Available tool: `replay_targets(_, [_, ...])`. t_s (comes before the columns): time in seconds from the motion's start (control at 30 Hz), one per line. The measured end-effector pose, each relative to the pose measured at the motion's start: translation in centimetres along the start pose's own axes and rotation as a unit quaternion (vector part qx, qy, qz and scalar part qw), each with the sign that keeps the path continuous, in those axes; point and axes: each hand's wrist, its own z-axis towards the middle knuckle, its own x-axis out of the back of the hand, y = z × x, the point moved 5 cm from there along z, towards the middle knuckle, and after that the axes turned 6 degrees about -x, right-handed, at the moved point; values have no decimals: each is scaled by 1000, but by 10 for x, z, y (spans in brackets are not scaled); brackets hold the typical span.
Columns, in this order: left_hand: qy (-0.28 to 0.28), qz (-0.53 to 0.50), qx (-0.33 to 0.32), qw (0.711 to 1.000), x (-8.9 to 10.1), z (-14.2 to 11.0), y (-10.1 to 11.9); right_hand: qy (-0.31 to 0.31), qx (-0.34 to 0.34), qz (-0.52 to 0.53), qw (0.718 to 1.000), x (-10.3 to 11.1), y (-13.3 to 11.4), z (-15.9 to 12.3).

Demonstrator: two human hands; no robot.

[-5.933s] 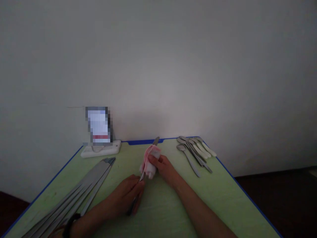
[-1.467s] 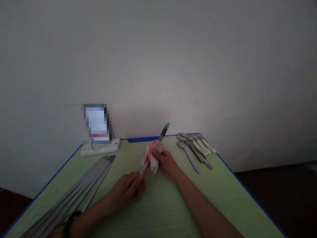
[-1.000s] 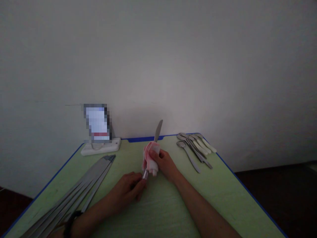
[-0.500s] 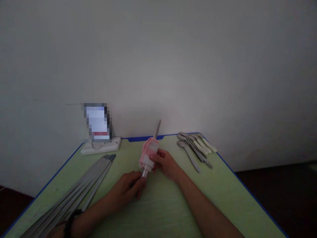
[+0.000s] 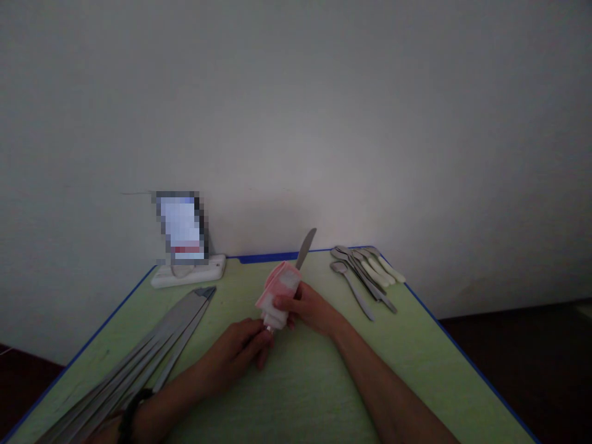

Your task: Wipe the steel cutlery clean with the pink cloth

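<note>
In the head view, taking the cloth as the clock's centre, the left hand [image 5: 243, 346] sits at seven o'clock with its fingers closed on the lower end of a table knife [image 5: 306, 248]. The right hand [image 5: 312, 309], at four o'clock, pinches a pink-and-white cloth [image 5: 281, 290] folded about the knife's middle — the blade juts out bare towards one o'clock, tilted, above the table's far edge. The green table [image 5: 296, 394] has a blue rim. At two o'clock lie a bunch of metal spoons [image 5: 358, 267], some pale-handled cutlery [image 5: 377, 271] and, just beside them, a single spoon [image 5: 355, 292]. At eight o'clock long flat metal pieces [image 5: 148, 345] fan out, partly hidden by the left forearm — a dark wristband [image 5: 133, 412] circles it. At ten o'clock a blurred-out screen [image 5: 181, 225] stands by a white base [image 5: 187, 274].
</note>
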Motion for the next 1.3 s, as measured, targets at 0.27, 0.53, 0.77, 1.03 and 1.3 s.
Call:
replay_targets(0.27, [12, -6, 10, 1000, -1, -1, -3, 2, -6, -37, 999, -5, 2, 2])
replay_targets(0.53, [15, -28, 22, 999, 0, 0, 2, 18, -3, -58, 998, -3, 2, 1])
replay_targets(0.77, [30, -16, 21, 999, 0, 0, -2, 11, -6, -42, 999, -4, 1, 1])
replay_targets(1.03, [30, -16, 10, 999, 1, 0, 2, 16, -7, -49, 999, -4, -1, 0])
replay_targets(1.3, [14, -9, 22, 1000, 1, 0, -2, 35, 1, -23, 999, -3, -1, 2])
